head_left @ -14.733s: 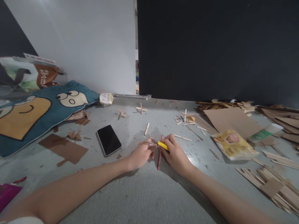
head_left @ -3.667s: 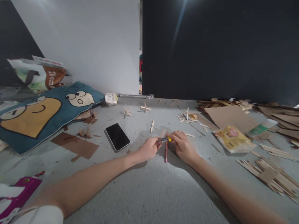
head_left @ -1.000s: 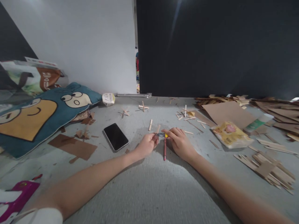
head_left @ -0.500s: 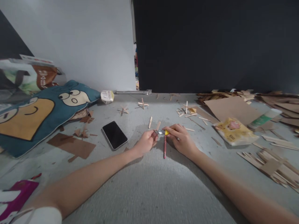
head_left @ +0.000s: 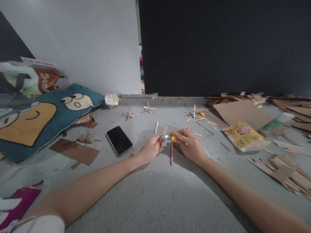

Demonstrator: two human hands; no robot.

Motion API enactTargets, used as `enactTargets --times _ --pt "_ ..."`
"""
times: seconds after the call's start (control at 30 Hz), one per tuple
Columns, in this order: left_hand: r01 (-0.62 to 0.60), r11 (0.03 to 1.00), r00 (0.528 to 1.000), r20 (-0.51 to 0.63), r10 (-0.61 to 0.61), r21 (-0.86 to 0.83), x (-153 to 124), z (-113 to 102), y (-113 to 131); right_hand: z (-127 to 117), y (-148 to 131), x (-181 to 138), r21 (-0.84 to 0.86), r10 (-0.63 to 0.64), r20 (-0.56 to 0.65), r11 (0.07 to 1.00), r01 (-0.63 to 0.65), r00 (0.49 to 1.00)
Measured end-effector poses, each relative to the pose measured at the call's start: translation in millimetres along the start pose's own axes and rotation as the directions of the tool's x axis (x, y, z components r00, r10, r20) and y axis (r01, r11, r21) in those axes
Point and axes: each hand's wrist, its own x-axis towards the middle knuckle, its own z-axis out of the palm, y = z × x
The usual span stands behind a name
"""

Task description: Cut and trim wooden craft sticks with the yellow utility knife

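Right hand (head_left: 189,144) pinching a knife (head_left: 174,137), blade (head_left: 167,137) toward nine o'clock, left hand (head_left: 152,148) pinching a stick (head_left: 165,130), pencil (head_left: 171,154) at the knife's six o'clock

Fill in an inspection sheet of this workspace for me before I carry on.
Surface: grey worktop, dotted with dark specks.
Job's things: yellow-handled cutter, metal blade exposed; wooden stick near its tip; red pencil-like rod, far end by the handle.
Clutter: phone, brown cardboard, yellow packet, green-and-white tube, bundled sticks.
Hands: right hand, fingers closed on the cutter; left hand, fingers near the blade's tip, grip unclear.
Cables: nothing seen for certain; red cord-like piece, lower left, unidentified.
Surroundings: blue cushion at left; white panel and black panel behind.
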Motion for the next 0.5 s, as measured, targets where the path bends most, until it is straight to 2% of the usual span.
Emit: enactTargets --times 0.3,0.5 --pt "0.017 1.0 1.0 -0.004 -0.017 0.009 -0.3 -0.1 1.9 -1.2 -0.1 0.6 0.011 0.008 -0.028 1.0 -0.008 1.0" --pt "-0.023 1.0 1.0 0.012 0.024 -0.017 0.0 -2.2 -1.9 -1.4 -0.6 1.0 -0.041 -0.018 -0.058 0.999 0.016 0.998"
